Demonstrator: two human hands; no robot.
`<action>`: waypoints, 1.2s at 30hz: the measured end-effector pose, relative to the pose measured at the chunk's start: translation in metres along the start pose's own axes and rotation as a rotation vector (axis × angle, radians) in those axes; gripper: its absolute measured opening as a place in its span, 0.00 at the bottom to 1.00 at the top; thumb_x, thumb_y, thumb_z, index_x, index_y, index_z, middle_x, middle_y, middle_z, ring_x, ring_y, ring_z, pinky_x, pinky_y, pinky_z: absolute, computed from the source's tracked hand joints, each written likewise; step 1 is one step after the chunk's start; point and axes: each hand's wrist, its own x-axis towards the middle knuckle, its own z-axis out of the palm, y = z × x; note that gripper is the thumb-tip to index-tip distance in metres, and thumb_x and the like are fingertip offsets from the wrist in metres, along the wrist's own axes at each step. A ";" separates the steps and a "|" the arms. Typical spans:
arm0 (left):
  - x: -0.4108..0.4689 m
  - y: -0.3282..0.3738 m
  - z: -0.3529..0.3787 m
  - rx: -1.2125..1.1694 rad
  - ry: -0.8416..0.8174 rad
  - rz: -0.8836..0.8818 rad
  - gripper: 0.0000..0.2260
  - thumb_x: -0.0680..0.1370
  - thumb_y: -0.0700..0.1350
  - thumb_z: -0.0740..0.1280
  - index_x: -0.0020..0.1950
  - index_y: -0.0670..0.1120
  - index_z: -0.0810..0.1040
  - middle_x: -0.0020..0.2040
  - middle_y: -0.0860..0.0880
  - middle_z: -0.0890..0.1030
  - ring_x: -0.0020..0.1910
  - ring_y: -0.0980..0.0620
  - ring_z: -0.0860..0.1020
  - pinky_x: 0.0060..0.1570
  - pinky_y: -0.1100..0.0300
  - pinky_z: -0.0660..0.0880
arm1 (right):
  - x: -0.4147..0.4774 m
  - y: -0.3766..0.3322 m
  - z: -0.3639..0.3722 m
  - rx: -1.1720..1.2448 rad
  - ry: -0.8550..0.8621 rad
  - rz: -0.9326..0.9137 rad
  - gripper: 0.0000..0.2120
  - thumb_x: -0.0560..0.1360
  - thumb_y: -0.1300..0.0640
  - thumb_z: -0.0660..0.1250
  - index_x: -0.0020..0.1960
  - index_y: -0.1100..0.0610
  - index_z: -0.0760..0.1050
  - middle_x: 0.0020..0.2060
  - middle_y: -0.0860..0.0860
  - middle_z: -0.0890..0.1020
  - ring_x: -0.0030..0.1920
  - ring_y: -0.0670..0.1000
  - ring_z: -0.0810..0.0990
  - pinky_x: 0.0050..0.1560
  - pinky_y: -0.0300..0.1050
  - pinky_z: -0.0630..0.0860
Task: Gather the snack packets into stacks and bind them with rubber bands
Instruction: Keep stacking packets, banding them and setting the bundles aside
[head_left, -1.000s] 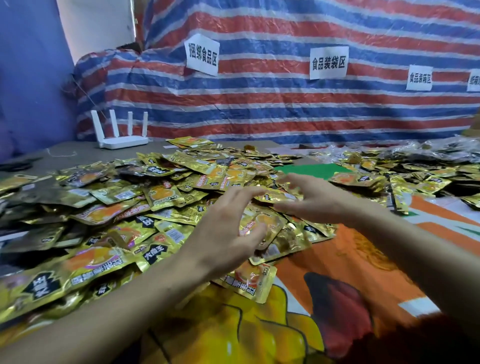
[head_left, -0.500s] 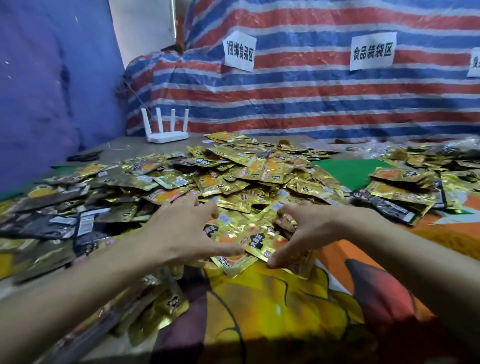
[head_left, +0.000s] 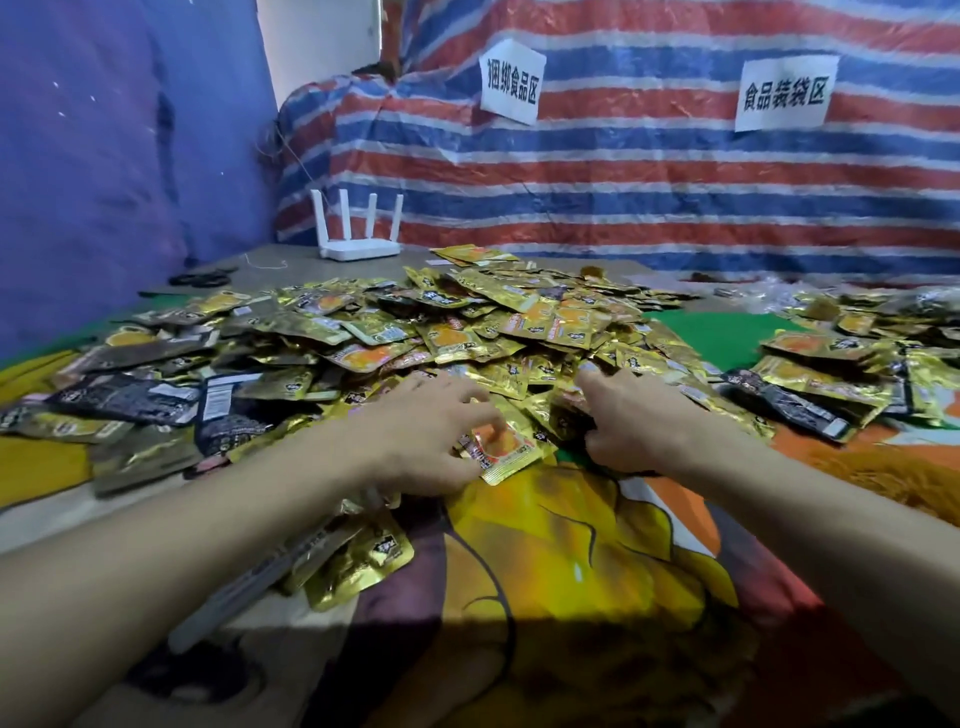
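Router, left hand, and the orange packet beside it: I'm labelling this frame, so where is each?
router (head_left: 360, 251): head view, on its white base.
left hand (head_left: 420, 437): head view, on its back.
orange packet (head_left: 506, 449): head view, on its orange print.

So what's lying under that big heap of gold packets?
A colourful printed cloth shows at the near edge of the heap, and a green surface on its right. Whatever lies beneath the middle is hidden by packets.
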 end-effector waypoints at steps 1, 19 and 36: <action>0.002 -0.001 -0.002 -0.005 -0.057 0.038 0.27 0.75 0.54 0.65 0.75 0.58 0.67 0.78 0.52 0.63 0.77 0.51 0.59 0.74 0.50 0.57 | 0.001 -0.001 0.002 0.011 0.020 0.021 0.17 0.75 0.56 0.67 0.60 0.57 0.66 0.36 0.50 0.65 0.36 0.56 0.72 0.28 0.45 0.66; 0.069 0.000 -0.006 0.412 -0.024 0.122 0.27 0.75 0.46 0.70 0.70 0.44 0.64 0.61 0.45 0.71 0.57 0.45 0.73 0.44 0.52 0.71 | 0.018 0.029 0.002 0.573 0.282 0.122 0.02 0.73 0.61 0.69 0.43 0.59 0.77 0.36 0.57 0.82 0.38 0.58 0.81 0.38 0.50 0.79; 0.078 0.012 0.014 0.183 0.314 -0.118 0.11 0.76 0.40 0.63 0.58 0.48 0.74 0.54 0.49 0.80 0.57 0.43 0.75 0.52 0.51 0.67 | 0.024 0.016 0.024 0.449 0.207 0.027 0.25 0.75 0.60 0.67 0.68 0.41 0.71 0.58 0.50 0.83 0.56 0.58 0.81 0.52 0.55 0.81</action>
